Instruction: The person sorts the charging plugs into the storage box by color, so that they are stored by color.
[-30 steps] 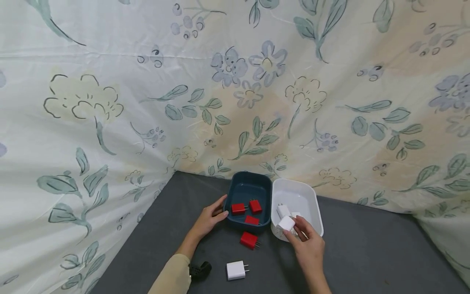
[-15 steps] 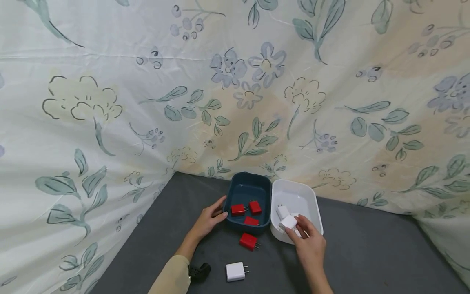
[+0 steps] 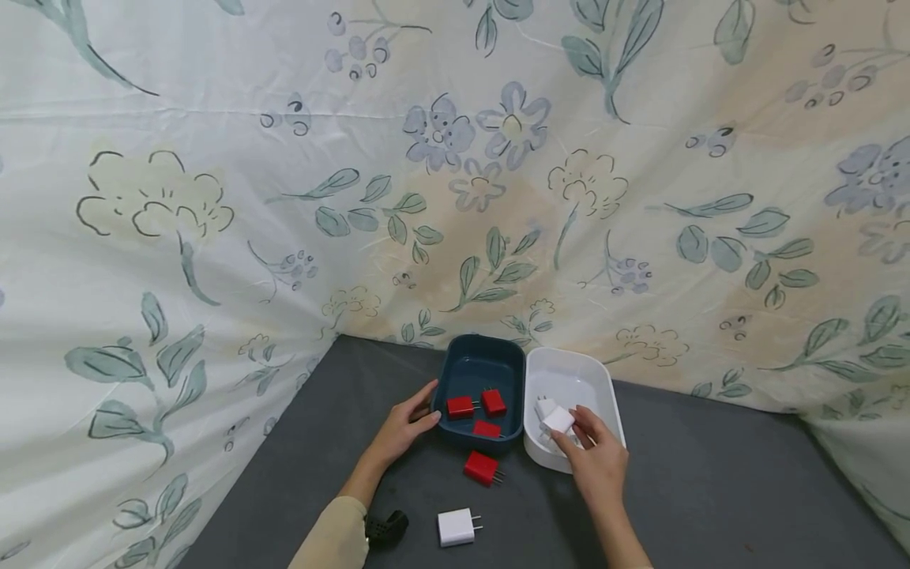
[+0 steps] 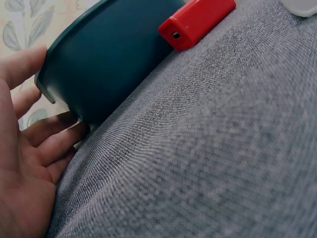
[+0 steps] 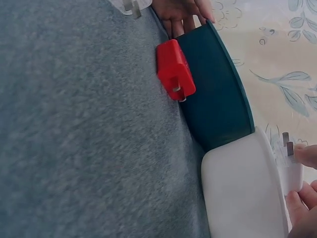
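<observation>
My right hand (image 3: 600, 462) pinches a white plug-in charger (image 3: 558, 420) between thumb and fingers, over the near part of the white bin (image 3: 576, 367). The right wrist view shows this charger's two metal prongs (image 5: 288, 145). Another white charger (image 3: 543, 405) lies inside that bin, partly covered by the held one. My left hand (image 3: 400, 431) touches the left side of the dark teal bin (image 3: 486, 363), its fingers against the outer wall in the left wrist view. Three red chargers (image 3: 460, 407) lie in the teal bin.
The two bins stand side by side near the floral cloth backdrop (image 3: 490, 261). On the grey cloth surface (image 3: 682, 490) in front of them lie a red charger (image 3: 483, 468), close to the teal bin, and a white charger (image 3: 456, 527) nearer to me.
My right hand, still pinching the white charger, has shifted slightly away from me over the white bin. The left hand stays at the teal bin.
</observation>
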Demonstrator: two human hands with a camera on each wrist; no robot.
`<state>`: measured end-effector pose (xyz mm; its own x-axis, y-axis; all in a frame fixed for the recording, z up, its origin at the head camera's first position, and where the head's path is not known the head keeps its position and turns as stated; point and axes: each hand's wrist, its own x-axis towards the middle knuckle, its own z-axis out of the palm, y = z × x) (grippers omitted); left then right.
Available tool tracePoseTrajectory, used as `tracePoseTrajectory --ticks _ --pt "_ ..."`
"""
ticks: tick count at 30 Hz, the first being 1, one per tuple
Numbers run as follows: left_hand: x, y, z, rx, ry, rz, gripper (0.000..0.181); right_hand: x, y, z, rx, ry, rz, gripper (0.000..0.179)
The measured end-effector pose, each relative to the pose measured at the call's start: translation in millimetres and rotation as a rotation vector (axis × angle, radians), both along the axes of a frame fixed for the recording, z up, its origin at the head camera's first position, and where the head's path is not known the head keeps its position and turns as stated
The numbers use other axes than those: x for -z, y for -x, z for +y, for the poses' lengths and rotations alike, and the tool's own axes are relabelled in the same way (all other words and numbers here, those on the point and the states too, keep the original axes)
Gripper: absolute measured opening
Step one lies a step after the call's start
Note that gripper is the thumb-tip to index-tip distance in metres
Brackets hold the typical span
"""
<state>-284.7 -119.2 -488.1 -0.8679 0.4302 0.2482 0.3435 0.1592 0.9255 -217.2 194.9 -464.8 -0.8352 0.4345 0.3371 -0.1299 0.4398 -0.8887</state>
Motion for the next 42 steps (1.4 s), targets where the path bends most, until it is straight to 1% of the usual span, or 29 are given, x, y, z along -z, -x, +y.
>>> tracePoseTrajectory --ticks 8,20,33,42 --pt "-2.0 -1.6 0.0 -0.007 0.022 -0.008 0.062 -0.9 5.7 -3 -0.039 0.007 -0.039 0.058" --pt "-2.5 -0.8 0.1 0.0 0.008 -0.019 0.063 -6.3 15.3 -2 -0.039 -0.039 -0.051 0.057" --pt "-2.4 1.0 1.3 0.005 0.011 -0.018 0.062 -6.0 23.0 -2 -0.049 -0.071 -0.032 0.059" --pt "0.3 1.0 0.6 -0.002 0.002 -0.021 0.062 -5.0 27.2 -5 -0.053 -0.113 -0.012 0.059"
